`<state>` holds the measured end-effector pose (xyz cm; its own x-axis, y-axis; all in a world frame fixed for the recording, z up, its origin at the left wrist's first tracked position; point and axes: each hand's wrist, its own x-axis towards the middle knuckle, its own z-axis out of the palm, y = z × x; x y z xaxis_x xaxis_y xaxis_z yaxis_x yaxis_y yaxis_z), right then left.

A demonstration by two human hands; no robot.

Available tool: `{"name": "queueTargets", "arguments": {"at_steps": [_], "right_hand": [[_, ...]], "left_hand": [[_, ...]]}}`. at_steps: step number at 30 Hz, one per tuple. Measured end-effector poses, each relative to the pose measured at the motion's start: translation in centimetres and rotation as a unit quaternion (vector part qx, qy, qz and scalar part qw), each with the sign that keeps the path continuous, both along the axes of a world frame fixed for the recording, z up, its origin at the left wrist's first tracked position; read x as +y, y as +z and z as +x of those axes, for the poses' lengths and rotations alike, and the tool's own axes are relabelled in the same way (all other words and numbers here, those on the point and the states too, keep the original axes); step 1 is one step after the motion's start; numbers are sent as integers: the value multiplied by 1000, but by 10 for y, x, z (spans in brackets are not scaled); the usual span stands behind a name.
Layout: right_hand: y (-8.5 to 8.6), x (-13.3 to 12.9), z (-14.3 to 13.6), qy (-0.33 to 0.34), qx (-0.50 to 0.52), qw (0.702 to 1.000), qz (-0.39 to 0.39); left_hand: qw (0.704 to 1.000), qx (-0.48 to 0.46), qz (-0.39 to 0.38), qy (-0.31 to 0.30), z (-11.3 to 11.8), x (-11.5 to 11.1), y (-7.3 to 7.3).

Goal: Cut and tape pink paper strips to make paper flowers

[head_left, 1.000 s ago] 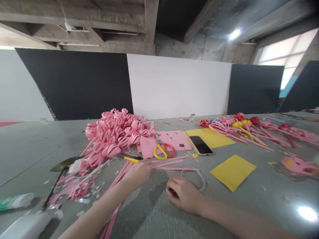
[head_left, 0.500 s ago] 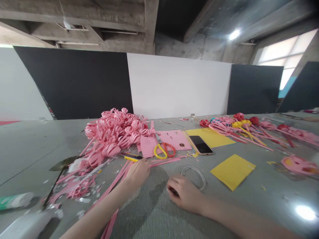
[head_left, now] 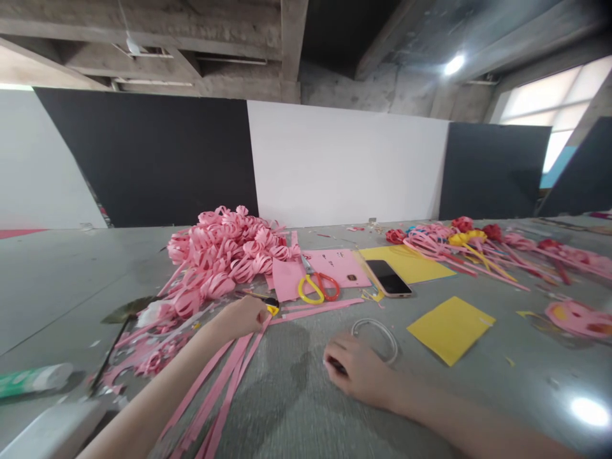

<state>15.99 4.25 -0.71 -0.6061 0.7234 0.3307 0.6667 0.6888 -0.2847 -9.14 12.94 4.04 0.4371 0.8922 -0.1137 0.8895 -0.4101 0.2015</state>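
My left hand point(head_left: 245, 317) has its fingers curled together over the yellow and black utility knife point(head_left: 273, 308), partly covering it. Long pink paper strips point(head_left: 220, 392) run from beneath that hand toward the near edge; whether the fingers grip a strip or the knife is hidden. My right hand point(head_left: 354, 366) rests on the table with fingers curled inward around a dark hollow, and I cannot make out anything inside. A pale ring-shaped coil point(head_left: 377, 325) lies just beyond it. Scissors point(head_left: 318, 287) with yellow and red handles lie on pink paper point(head_left: 287, 278).
A heap of pink paper-strip balls point(head_left: 224, 248) stands at back left. A phone point(head_left: 388, 278) and yellow sheets point(head_left: 452, 329) lie right of centre, with more paper flowers point(head_left: 461, 239) behind. At lower left are a green-white tube point(head_left: 36, 379) and a white box point(head_left: 57, 430).
My left hand has moved left and slightly away from me, onto the knife. The pink strips under it are now spread out beside the forearm. My right hand has stayed nearly in place.
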Motion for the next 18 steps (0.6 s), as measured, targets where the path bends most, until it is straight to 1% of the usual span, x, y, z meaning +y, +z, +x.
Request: {"name": "queueTargets", "arguments": {"at_steps": [4,9,12,15,18], "right_hand": [[0,0,0,4,0,1000,-3],[-1,0,1,3,2,1000,-3],[-1,0,1,5,5,1000,-3],[-1,0,1,8,5,1000,-1],[-2,0,1,9,5,1000,1]], "left_hand": [[999,12,-29,1,0,0,-5],[999,25,-41,3,-2,-2,-3],[998,28,-52,-9,-4,-2,-1],[997,27,-74,-24,-8,1,-1],[996,29,-86,-24,-12,5,-3]]}}
